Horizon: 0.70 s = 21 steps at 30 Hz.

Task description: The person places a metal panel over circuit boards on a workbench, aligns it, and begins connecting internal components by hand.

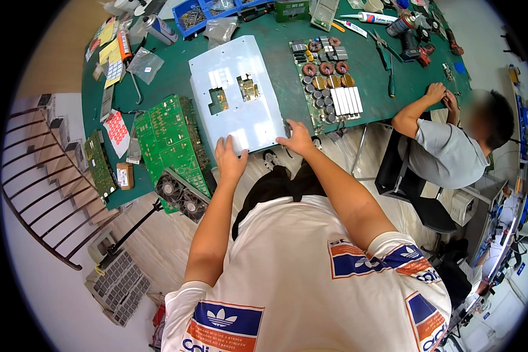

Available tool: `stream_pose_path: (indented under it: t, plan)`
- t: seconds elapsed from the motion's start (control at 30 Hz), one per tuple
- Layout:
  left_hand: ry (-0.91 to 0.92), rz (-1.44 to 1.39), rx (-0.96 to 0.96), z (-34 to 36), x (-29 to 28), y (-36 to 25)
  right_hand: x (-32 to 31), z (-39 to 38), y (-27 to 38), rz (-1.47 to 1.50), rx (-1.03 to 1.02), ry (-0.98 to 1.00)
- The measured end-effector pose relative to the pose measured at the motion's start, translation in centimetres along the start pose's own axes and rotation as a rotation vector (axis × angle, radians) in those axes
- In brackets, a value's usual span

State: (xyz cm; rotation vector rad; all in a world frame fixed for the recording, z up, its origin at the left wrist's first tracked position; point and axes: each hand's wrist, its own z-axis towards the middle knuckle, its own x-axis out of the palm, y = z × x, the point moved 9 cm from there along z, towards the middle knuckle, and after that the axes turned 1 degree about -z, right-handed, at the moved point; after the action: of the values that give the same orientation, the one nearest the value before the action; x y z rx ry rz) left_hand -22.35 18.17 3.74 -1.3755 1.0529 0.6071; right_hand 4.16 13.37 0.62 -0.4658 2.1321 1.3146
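A pale grey-white metal panel (232, 67) with two square cutouts lies at the table's near edge in front of me. Gold and green parts show through its cutouts. My left hand (231, 159) is closed on the panel's near edge, towards its left corner. At the near right corner, my right hand (297, 138) grips the panel's side, thumb on the near edge and fingers along the right side. Left of the panel stands a green circuit board (164, 132) with a pair of black fans (182, 193) at its near end.
Right of the panel is a populated power board (328, 82) with coils and white blocks. Pliers (386, 53) and a screwdriver (392, 82) lie beyond it. Blue bins (190, 17) stand at the back. A co-worker (446, 141) sits at the right, hands on the table.
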Motion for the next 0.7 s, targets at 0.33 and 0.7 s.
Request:
stream_pose_path:
  t: [0.33, 0.7]
  plan:
    - [0.323, 0.266, 0.521, 2.4, 3.0, -13.3, 0.7, -2.5, -2.7, 0.241, 0.100, -0.174]
    - [0.272, 0.351, 0.820, 2.9, 3.7, -15.6, 0.3, -1.9, -4.8, 0.492, 0.295, -0.164]
